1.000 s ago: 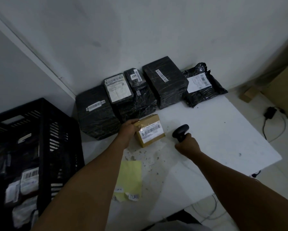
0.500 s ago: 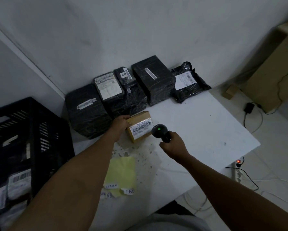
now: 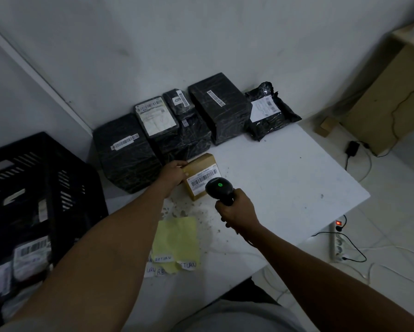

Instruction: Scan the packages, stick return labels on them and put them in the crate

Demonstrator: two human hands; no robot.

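Now my right hand has swung the scanner in from the bare table to the right of the brown box, and its head hangs just over the box's near right corner, close above the barcode label. A second ago that head was dark and well off to the side; now a green light glows on top, which I take to mean the code is being read or has just been read. My fingers are wrapped tight round the scanner's handle. My left hand has not let go: it grips the box's left edge, fingers curled over the far side, thumb on top, keeping it flat on the table. So scanning looks about done for this parcel; the label and the crate are yet to come.

Largest first, taken from the brown box: the white table lies under it, speckled with dark crumbs just nearer to me. The black crate stands well to its left, with labelled parcels already inside. Behind it, against the wall, runs a row of black-wrapped packages. Nearer to me than the box is the yellow sheet, with handwritten return labels at its near edge. Far right, on the floor, is a power strip, its switch lit red
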